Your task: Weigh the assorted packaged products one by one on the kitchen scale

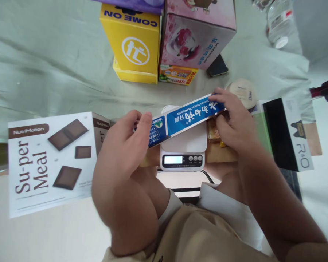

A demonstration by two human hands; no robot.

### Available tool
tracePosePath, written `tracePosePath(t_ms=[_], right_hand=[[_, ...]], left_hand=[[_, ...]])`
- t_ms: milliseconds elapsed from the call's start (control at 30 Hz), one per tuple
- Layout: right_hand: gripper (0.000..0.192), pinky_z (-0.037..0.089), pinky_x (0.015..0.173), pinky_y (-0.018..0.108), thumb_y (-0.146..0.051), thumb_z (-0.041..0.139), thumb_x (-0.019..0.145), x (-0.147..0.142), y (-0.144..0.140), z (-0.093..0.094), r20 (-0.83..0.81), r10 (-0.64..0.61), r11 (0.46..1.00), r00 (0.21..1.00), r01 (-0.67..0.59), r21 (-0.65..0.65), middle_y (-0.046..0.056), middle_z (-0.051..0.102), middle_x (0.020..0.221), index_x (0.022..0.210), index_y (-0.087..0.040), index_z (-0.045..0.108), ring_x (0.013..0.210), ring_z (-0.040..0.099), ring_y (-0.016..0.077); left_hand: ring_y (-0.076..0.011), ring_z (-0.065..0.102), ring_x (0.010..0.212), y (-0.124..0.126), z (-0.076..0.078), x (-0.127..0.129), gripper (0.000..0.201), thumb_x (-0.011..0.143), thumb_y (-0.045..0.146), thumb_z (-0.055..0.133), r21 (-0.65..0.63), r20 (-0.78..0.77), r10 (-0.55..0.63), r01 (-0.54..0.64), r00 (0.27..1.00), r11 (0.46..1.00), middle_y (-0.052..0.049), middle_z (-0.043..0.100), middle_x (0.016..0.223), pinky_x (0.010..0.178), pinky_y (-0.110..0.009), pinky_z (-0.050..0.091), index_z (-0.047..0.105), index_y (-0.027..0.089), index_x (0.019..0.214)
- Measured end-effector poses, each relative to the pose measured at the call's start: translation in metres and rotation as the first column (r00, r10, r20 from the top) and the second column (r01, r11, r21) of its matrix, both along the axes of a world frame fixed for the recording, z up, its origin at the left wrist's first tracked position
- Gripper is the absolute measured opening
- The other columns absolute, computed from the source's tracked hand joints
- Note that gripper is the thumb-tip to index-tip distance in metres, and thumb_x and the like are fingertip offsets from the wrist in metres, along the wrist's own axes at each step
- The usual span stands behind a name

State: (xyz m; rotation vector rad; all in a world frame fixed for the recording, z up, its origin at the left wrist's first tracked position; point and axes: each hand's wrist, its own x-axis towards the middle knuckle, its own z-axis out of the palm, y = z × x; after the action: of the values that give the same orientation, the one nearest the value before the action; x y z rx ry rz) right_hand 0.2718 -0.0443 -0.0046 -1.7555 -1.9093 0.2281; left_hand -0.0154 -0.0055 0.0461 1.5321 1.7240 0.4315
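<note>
A long blue toothpaste box (191,115) is held at a slant above a small white kitchen scale (184,143). The fingers of my left hand (125,142) are closed round its left end, with the thumb along the near edge. At the upper right end, my right hand (236,122) grips the box between thumb and fingers. The box covers part of the scale's platform, and whether it touches the platform I cannot tell. The scale's small display (173,160) is lit, but its reading is too washed out to make out.
A white NutriMotion box (51,163) stands at left. A yellow box (131,47), a pink box (199,40) and an orange box (177,74) stand at the back. At right are a round Dove container (243,92), a black-and-white box (285,134) and a clear bottle (280,25).
</note>
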Motion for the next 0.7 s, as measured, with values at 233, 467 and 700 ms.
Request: tracePosePath(t_ms=[233,467,700], right_hand=[[0.037,0.054,0.126,0.059,-0.031,0.061,0.1,-0.029,-0.074,-0.048,-0.115,0.268,0.909,0.957,-0.29,-0.3,0.011,0.064,0.159,0.135,-0.028,0.071,0.151,0.06,0.0326],[0.025,0.061,0.107,0.042,-0.032,0.061,0.103,-0.067,-0.203,-0.101,-0.403,0.456,0.47,0.794,-0.599,-0.648,0.01,0.078,0.13,0.118,-0.025,0.079,0.127,0.071,0.0251],[0.036,0.066,0.101,0.044,-0.043,0.069,0.105,-0.06,-0.272,-0.135,-0.482,0.498,0.17,0.721,-0.626,-0.761,0.009,0.074,0.129,0.13,-0.017,0.071,0.114,0.074,0.0209]], left_hand=[[-0.015,0.046,0.063,-0.001,0.006,0.009,0.04,0.099,0.049,0.058,-0.055,-0.103,0.056,-0.061,0.993,0.997,0.004,0.054,0.065,0.065,-0.032,0.037,0.06,0.023,0.069],[-0.0105,0.056,0.066,-0.011,0.003,0.032,0.023,0.091,0.032,0.064,0.376,0.191,0.172,-0.234,0.966,0.896,0.003,0.062,0.069,0.065,-0.027,0.037,0.065,0.017,0.073],[-0.0086,0.058,0.066,-0.027,-0.008,0.026,0.014,0.086,0.024,0.064,0.555,0.351,0.165,-0.346,0.922,0.756,0.002,0.066,0.074,0.071,-0.026,0.045,0.071,0.017,0.077]])
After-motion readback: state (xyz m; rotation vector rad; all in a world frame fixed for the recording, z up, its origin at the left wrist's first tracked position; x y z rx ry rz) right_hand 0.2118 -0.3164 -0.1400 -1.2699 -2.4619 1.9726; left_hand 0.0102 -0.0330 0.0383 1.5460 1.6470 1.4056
